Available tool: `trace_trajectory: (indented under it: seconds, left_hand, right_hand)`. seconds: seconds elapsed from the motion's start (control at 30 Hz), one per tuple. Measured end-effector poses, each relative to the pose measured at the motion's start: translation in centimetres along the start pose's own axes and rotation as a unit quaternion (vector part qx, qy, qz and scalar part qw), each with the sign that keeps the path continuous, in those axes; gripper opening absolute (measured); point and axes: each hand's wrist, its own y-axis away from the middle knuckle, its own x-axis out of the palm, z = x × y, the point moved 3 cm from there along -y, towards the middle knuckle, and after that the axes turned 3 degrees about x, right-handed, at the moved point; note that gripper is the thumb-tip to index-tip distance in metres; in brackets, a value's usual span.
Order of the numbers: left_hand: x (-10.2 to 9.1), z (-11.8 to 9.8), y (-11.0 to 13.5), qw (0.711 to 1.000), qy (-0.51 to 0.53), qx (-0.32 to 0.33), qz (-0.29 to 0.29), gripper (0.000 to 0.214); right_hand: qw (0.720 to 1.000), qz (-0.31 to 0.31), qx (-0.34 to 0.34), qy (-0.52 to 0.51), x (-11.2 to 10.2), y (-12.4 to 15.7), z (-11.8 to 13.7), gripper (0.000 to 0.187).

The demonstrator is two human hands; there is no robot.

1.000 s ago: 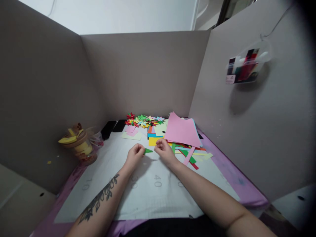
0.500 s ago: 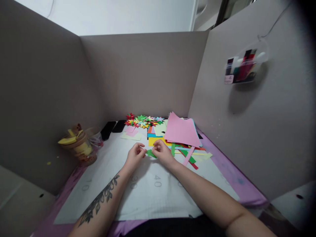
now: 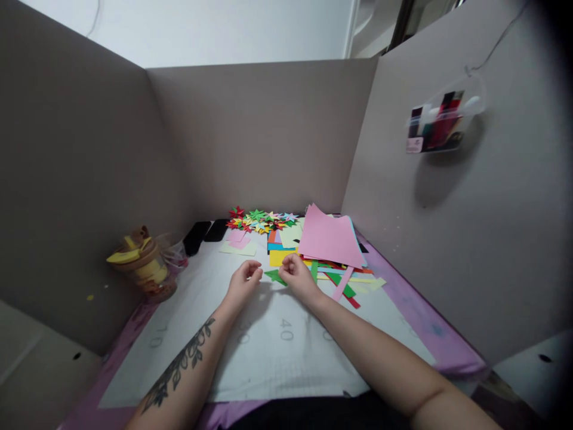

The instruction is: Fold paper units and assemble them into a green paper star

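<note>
Shifted from left hand [image 3: 242,283] to right hand [image 3: 298,279]: pointed green paper [image 3: 272,275], pinched; left stands empty, fingers narrowly parted. Light grip likely best.

Forearms [image 3: 376,352] angled inward, left fingers [image 3: 253,264] parted, right fingers [image 3: 289,276] pinched

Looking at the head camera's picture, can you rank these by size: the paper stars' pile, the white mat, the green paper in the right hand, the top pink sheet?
1. White mat
2. Top pink sheet
3. Pile of paper stars
4. Green paper, partly hidden by the right hand
</note>
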Motion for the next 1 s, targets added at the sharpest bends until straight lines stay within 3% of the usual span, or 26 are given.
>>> trace_trajectory:
  seconds: [0.13,0.43,0.6,0.77,1.0]
  left_hand:
    - [0.3,0.0,0.2,0.997,-0.077,0.007,0.028,0.015]
    - [0.3,-0.5,0.3,0.995,-0.094,0.008,0.037,0.017]
    - [0.4,-0.6,0.3,0.995,-0.086,0.003,0.044,0.02]
    - [0.8,0.1,0.4,1.0,-0.005,-0.002,0.025,0.02]
    - [1.9,0.4,0.9,0.996,-0.036,0.012,0.084,0.018]
  right_hand:
    - [1.0,0.005,-0.014,0.023,0.3,0.2,0.1,0.017]
    - [1.0,0.005,-0.001,0.026,0.2,0.4,0.3,0.017]
    - [0.999,0.026,-0.015,0.034,0.4,0.5,0.3,0.016]
    - [0.998,0.037,-0.027,0.038,0.5,0.7,0.5,0.015]
    - [0.998,0.056,-0.029,0.03,1.2,1.1,0.6,0.019]
